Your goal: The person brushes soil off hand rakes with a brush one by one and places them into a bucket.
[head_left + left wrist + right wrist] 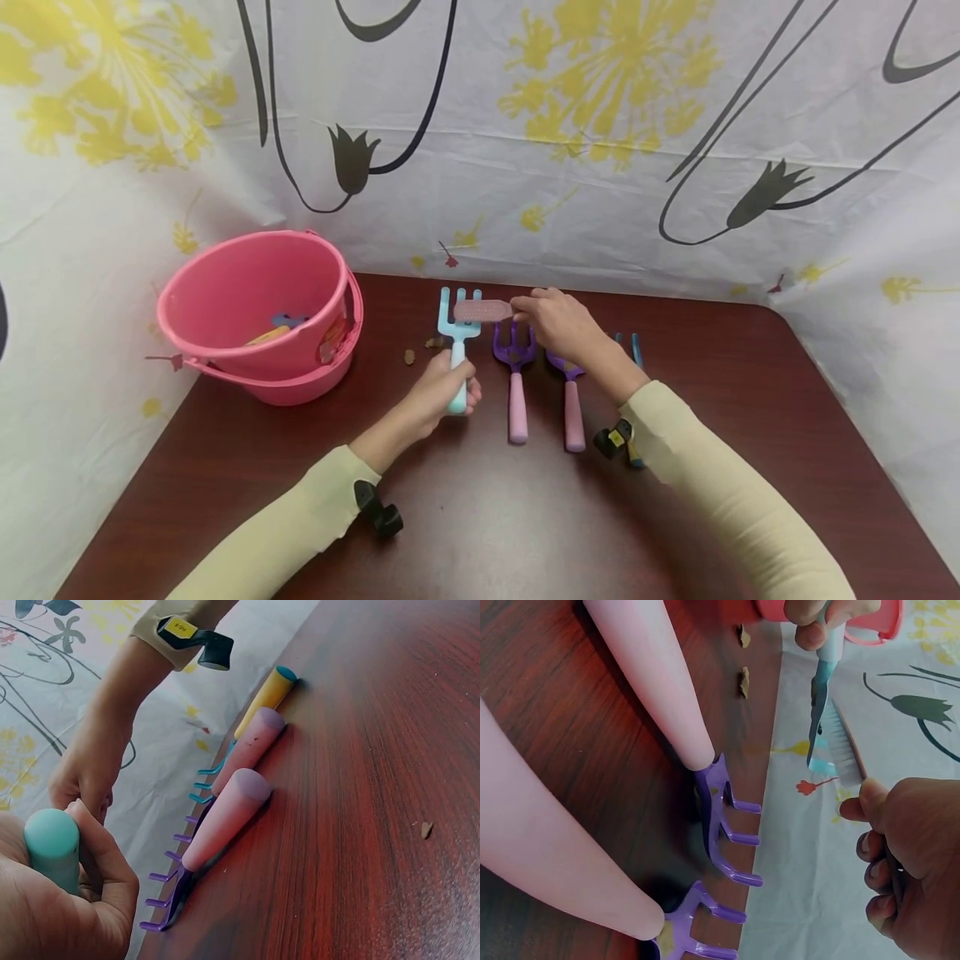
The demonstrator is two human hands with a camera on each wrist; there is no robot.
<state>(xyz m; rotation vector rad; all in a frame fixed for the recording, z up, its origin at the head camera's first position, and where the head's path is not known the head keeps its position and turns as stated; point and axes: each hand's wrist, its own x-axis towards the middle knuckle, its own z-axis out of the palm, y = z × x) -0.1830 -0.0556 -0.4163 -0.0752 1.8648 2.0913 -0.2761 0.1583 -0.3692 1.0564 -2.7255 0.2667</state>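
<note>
My left hand [438, 387] grips the handle of a light blue hand fork [459, 331], its tines pointing to the back of the table. A brush with a pinkish back [483, 311] is in my right hand [558, 327], fingers curled round its handle. In the right wrist view the white bristles [841, 746] face the fork's tines, right up against them. Dark soil spots show on the fork head. Just right of the left hand lie two purple forks with pink handles [518, 408] [573, 417], side by side. A blue fork with a yellow handle [266, 701] lies beyond them, partly under the right forearm.
On the left of the dark wooden table [480, 517] stands a pink bucket [251, 367] with yellow and blue things inside. Small brown clods [409, 357] lie between bucket and fork. A flower-patterned white sheet [465, 192] hangs behind and at both sides.
</note>
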